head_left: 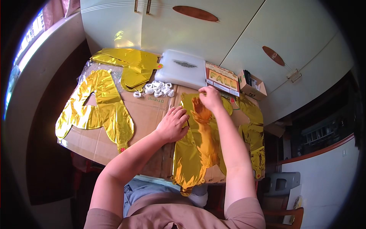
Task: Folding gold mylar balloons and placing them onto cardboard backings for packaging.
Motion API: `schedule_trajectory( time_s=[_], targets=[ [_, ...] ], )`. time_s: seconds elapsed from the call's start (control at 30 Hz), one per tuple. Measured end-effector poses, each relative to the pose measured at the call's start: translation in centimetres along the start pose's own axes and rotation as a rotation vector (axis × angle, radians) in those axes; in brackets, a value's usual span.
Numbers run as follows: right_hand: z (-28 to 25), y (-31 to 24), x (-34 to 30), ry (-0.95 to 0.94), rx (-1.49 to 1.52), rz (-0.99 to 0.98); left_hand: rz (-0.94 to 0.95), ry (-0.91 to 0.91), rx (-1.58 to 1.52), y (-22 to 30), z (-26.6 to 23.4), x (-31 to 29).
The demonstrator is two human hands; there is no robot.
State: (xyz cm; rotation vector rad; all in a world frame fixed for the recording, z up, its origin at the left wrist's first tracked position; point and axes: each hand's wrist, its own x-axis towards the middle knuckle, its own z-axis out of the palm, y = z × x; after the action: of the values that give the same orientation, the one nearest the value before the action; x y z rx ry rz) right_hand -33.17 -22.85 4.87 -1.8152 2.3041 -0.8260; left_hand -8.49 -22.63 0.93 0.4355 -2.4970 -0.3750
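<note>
A flat gold foil balloon (pixel 187 156) lies in front of me on the cardboard, its tabbed lower end hanging over the near edge. My left hand (pixel 173 125) rests palm down at its left edge, fingers stretched out. At the balloon's upper edge, my right hand (pixel 210 99) has its fingers pinched together on the foil; the fingertips are partly hidden. The shiny surface mirrors my right arm. To the left lies an A-shaped gold foil balloon (pixel 116 124), and another gold foil balloon (pixel 137 70) lies folded behind it. More gold foil (pixel 252 118) covers the right side.
Several white ribbon coils (pixel 156 88) sit behind my left hand. At the back stand a translucent plastic case (pixel 183 70), a printed package (pixel 223 79) and a small open cardboard box (pixel 254 89). Pale cabinets (pixel 183 34) rise behind the cardboard-covered table (pixel 148 114). A grey stool (pixel 284 183) stands right.
</note>
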Motion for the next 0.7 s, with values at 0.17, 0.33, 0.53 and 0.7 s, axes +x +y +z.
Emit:
schedule_trajectory(
  time_s=[0.17, 0.33, 0.53, 0.7],
  targets=[
    [-2.1, 6.1, 1.1, -0.112, -0.104, 0.086, -0.006, -0.013, -0.025, 0.4, 0.0, 0.5],
    [-2.3, 5.9, 1.4, -0.218, -0.224, 0.067, -0.02, -0.02, -0.042, 0.3, -0.4, 0.3],
    [-2.8, 5.9, 2.0, -0.251, -0.248, 0.067, -0.027, -0.023, -0.061, 0.3, -0.4, 0.4],
    [-2.8, 5.2, 2.4, -0.278, -0.281, 0.055, -0.026, -0.027, -0.056, 0.4, -0.4, 0.4]
  ],
)
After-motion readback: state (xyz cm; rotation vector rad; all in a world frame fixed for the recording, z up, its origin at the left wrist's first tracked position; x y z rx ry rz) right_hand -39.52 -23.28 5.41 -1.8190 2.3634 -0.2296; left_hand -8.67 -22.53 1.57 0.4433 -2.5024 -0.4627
